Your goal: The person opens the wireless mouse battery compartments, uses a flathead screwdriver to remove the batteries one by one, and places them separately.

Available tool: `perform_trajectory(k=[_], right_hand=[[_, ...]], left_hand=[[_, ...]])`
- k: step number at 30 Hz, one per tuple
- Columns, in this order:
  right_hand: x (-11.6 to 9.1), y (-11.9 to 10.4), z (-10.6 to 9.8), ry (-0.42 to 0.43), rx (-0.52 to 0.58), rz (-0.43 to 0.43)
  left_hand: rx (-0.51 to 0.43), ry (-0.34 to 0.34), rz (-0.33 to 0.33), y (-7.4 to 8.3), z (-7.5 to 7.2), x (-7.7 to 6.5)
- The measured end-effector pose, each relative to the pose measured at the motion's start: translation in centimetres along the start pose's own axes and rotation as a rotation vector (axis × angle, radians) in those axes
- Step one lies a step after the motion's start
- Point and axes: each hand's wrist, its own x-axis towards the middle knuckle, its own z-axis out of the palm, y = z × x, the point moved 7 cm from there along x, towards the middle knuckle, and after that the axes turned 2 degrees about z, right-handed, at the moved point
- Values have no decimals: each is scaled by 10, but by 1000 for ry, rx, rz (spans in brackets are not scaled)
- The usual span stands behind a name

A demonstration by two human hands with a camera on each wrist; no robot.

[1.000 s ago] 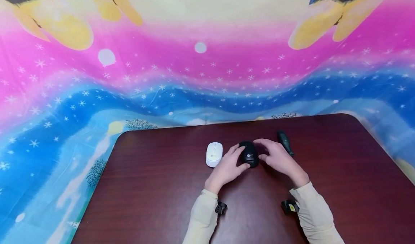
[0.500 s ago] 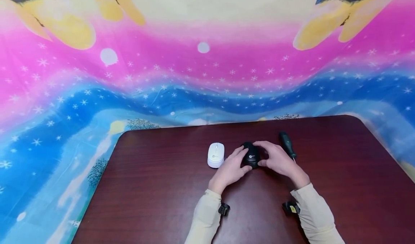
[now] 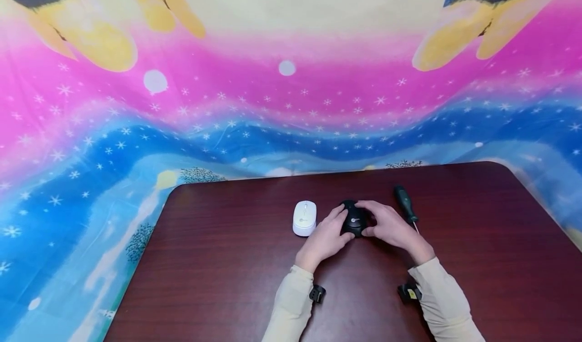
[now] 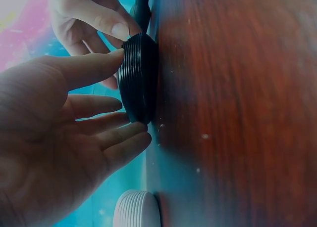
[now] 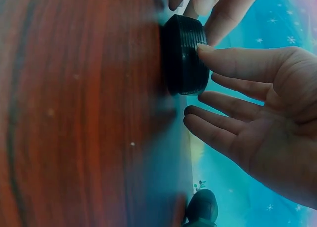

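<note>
A black computer mouse (image 3: 353, 220) lies on the table between both hands, its small logo facing up in the head view. My left hand (image 3: 326, 235) holds it from the left, thumb at the near end and fingers along the far side. From the right, my right hand (image 3: 385, 223) holds the same mouse, with the thumb near its close end and the index finger at its far end. In the left wrist view the ribbed side of the black mouse (image 4: 137, 78) shows beside the thumb. What the underside looks like is hidden.
A white computer mouse (image 3: 304, 218) stands just left of the left hand. Behind the right hand lies a screwdriver (image 3: 404, 203) with a dark handle, its shaft partly hidden. The brown table (image 3: 218, 271) ends at a colourful printed cloth (image 3: 291, 104).
Both hands have closed in slightly on the black mouse, the right thumb now nearer its close end. The whole head view has shifted a little. The white mouse and screwdriver stay put.
</note>
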Motion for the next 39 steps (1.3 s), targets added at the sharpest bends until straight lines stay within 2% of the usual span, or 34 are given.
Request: perform_trajectory(k=[8, 16, 23, 27, 31, 39], right_hand=[[1, -1, 8, -20, -30, -27], [3, 0, 17, -67, -58, 0], [0, -2, 16, -57, -103, -16], [-2, -1, 12, -57, -85, -29], [-3, -3, 5, -47, -41, -50], [-6, -7, -6, 6, 8, -67]], left_hand=[[1, -9, 7, 0, 2, 0], [-6, -6, 17, -1, 2, -1], [-30, -21, -8, -2, 2, -1], [-49, -20, -16, -4, 3, 0], [-56, 18, -1, -5, 1, 0], [-33, 164, 40, -2, -10, -2]])
